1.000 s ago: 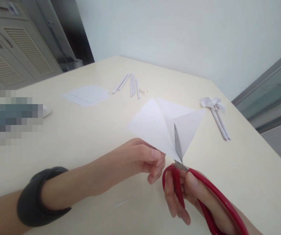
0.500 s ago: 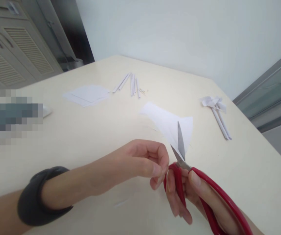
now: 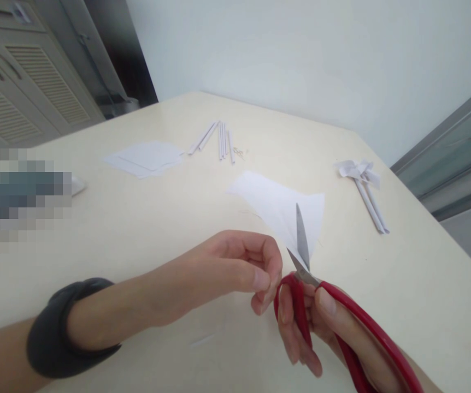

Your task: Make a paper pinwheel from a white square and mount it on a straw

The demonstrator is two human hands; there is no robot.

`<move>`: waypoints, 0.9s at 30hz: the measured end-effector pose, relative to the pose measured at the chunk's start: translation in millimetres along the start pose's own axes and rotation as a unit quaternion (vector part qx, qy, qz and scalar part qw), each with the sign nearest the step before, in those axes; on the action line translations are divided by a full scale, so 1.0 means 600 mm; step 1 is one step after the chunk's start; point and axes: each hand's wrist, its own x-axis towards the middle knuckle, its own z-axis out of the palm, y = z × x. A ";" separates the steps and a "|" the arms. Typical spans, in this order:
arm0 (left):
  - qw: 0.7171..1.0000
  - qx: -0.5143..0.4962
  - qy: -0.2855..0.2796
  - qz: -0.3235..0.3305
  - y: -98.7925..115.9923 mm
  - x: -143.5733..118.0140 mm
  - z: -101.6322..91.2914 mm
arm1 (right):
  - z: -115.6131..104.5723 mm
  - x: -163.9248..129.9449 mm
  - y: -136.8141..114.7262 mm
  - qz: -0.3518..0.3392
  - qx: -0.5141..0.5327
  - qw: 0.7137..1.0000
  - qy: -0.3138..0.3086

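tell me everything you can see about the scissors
The scissors have pointed, metal-looking grey blades joined at a pivot, and glossy red handles that look like plastic. The blades stand open, tips facing away from the person, with a narrow part of a white paper sheet between them. The right hand holds the handles, one running past the picture's bottom edge. The left hand is close by; contact is unclear.

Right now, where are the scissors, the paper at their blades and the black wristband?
Scissors (image 3: 302, 274): head view, on the metal pivot.
Paper (image 3: 277, 203): head view, near the middle of the sheet.
Black wristband (image 3: 47, 333): head view, on its outer surface.
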 end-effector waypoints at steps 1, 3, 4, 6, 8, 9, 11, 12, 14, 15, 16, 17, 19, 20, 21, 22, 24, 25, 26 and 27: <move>1.000 0.001 0.003 0.001 0.000 -0.001 0.000 | 0.001 0.001 -0.001 0.000 0.000 1.000 0.002; 1.000 0.003 0.010 0.000 0.000 -0.002 0.001 | 0.001 0.001 -0.001 0.000 0.001 1.000 0.006; 1.000 0.003 0.014 -0.003 0.000 -0.003 0.002 | 0.001 0.001 -0.001 0.001 0.002 1.000 0.008; 1.000 0.000 0.018 -0.004 0.001 -0.004 0.005 | 0.001 0.000 0.003 0.004 0.005 1.000 0.009; 1.000 -0.002 0.025 0.000 0.001 -0.004 0.007 | 0.000 0.001 0.008 0.008 0.008 1.000 0.009; 0.999 0.001 0.034 0.002 0.001 -0.004 0.008 | -0.001 0.001 0.010 0.011 0.007 1.000 0.008; 0.998 0.010 0.059 0.005 0.002 -0.002 0.009 | -0.003 0.002 0.013 0.017 0.003 1.000 0.006; 0.997 0.015 0.074 0.005 0.002 -0.002 0.009 | -0.005 0.002 0.012 0.020 0.000 1.000 0.006; 0.995 0.022 0.095 0.003 0.004 -0.003 0.010 | -0.007 0.000 0.007 0.023 -0.009 1.000 0.008; 0.994 0.024 0.104 -0.001 0.006 -0.004 0.010 | -0.009 -0.003 0.003 0.024 -0.013 1.000 0.010; 0.993 0.027 0.113 -0.009 0.007 -0.004 0.011 | -0.010 -0.007 -0.001 0.026 -0.017 0.999 0.012; 0.992 0.033 0.123 -0.019 0.009 -0.005 0.012 | -0.011 -0.011 -0.006 0.027 -0.022 0.999 0.015; 0.987 0.047 0.146 -0.043 0.012 -0.006 0.013 | -0.012 -0.019 -0.013 0.029 -0.032 0.999 0.023; 0.985 0.054 0.155 -0.052 0.013 -0.006 0.014 | -0.012 -0.022 -0.014 0.030 -0.037 0.999 0.027; 0.983 0.059 0.162 -0.058 0.014 -0.006 0.015 | -0.012 -0.023 -0.013 0.032 -0.041 0.998 0.030; 0.982 0.062 0.166 -0.061 0.014 -0.006 0.016 | -0.011 -0.022 -0.010 0.031 -0.043 0.998 0.033; 0.981 0.062 0.170 -0.068 0.015 -0.005 0.017 | -0.007 -0.017 0.002 0.030 -0.041 0.998 0.036; 0.981 0.059 0.170 -0.072 0.015 -0.004 0.018 | -0.005 -0.014 0.009 0.017 -0.033 0.998 0.042; 0.981 0.056 0.170 -0.077 0.016 -0.004 0.018 | -0.004 -0.012 0.015 0.021 -0.030 0.998 0.045; 0.981 0.052 0.169 -0.080 0.016 -0.004 0.018 | -0.002 -0.010 0.021 0.020 -0.027 0.998 0.044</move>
